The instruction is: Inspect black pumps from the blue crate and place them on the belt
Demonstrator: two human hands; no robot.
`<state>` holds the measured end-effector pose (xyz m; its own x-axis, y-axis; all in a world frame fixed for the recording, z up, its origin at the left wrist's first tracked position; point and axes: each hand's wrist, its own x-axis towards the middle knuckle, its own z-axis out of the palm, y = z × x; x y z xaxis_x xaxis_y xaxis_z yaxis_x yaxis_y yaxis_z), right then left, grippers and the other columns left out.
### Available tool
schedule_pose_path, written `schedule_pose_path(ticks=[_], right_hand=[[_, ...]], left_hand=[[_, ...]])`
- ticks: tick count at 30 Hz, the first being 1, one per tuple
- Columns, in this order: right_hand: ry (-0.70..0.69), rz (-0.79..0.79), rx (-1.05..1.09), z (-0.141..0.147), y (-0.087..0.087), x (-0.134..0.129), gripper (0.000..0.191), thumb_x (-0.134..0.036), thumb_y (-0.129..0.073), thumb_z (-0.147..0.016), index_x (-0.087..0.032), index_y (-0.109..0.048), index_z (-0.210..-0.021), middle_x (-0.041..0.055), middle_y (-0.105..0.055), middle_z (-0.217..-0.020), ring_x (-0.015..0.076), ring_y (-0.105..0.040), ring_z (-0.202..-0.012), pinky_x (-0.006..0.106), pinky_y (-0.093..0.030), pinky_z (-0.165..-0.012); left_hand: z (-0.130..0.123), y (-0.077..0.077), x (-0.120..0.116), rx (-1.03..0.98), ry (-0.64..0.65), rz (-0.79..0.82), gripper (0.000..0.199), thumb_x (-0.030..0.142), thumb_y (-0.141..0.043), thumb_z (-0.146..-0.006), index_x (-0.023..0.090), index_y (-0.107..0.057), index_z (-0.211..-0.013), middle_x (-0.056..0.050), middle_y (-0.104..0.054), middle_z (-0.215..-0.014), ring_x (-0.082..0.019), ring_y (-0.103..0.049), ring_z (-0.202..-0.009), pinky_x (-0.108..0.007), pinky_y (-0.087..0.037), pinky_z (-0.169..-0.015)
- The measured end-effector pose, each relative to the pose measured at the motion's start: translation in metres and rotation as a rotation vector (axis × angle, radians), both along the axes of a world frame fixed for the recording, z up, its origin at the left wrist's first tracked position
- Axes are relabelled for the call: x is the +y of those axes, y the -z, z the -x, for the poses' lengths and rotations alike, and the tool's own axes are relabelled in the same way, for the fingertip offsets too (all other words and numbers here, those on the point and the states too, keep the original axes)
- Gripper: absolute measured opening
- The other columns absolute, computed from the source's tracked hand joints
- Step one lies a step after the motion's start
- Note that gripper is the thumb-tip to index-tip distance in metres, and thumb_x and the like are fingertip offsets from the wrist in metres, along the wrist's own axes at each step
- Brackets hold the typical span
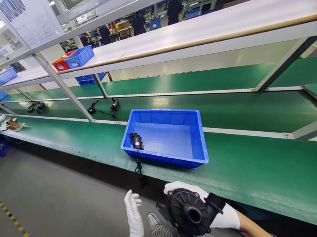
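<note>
Black pump [189,212] in right hand [222,214], blue bin [197,136] ahead on green bench [275,172].

Left hand [134,217]: white knit glove, snug, cuff ending at the wrist; forearm bare, no sleeve in view.
Right hand [221,212]: matching white glove, same cuff; forearm bare.
Legs: checked trousers in a fine dark-and-light pattern.
Foot: grey shoe [153,219] with pale laces.
Torso: dark garment at bottom edge.
</note>
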<state>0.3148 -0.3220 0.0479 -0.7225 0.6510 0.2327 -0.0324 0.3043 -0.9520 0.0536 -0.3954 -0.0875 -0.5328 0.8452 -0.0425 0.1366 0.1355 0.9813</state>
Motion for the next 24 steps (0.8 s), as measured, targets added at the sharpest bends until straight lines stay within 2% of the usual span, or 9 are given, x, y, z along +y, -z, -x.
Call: schedule_pose_path(ticks=[5, 11, 19, 24], right_hand=[[-0.023, 0.004, -0.009, 0.0, 0.003, 0.001, 0.08, -0.053, -0.08, -0.062, -0.022, -0.054, -0.131, 0.0156, -0.06, -0.129, 0.0354, -0.057, -0.121, 0.051, -0.042, -0.108], [-0.026, -0.06, -0.009, 0.001, 0.003, -0.001, 0.076, -0.05, -0.076, -0.067, -0.024, -0.052, -0.134, 0.0137, -0.057, -0.135, 0.0343, -0.054, -0.126, 0.051, -0.041, -0.107], [-0.032, -0.039, 0.003, 0.001, 0.001, 0.0, 0.082, -0.059, -0.078, -0.063, -0.023, -0.054, -0.132, 0.0138, -0.061, -0.127, 0.0335, -0.059, -0.117, 0.049, -0.044, -0.103], [-0.015, -0.043, -0.016, -0.001, 0.004, 0.001, 0.078, -0.051, -0.079, -0.064, -0.024, -0.054, -0.132, 0.0134, -0.061, -0.129, 0.0354, -0.057, -0.121, 0.05, -0.043, -0.105]], left_hand=[[0.004, 0.009, -0.002, -0.006, -0.001, 0.018, 0.063, 0.067, -0.031, -0.094, 0.018, -0.048, -0.128, -0.01, -0.064, -0.104, -0.021, -0.064, -0.086, -0.043, -0.05, -0.087], [0.008, 0.013, -0.004, 0.0, 0.026, 0.053, 0.065, 0.07, -0.031, -0.092, 0.017, -0.049, -0.125, -0.01, -0.066, -0.1, -0.022, -0.065, -0.082, -0.043, -0.052, -0.084], [0.01, 0.02, -0.004, -0.019, 0.05, 0.073, 0.065, 0.071, -0.033, -0.091, 0.018, -0.053, -0.122, -0.01, -0.066, -0.095, -0.025, -0.065, -0.081, -0.042, -0.053, -0.081], [0.01, 0.026, -0.004, -0.04, 0.073, 0.104, 0.072, 0.073, -0.031, -0.089, 0.013, -0.051, -0.124, -0.01, -0.065, -0.094, -0.021, -0.063, -0.08, -0.039, -0.051, -0.08]])
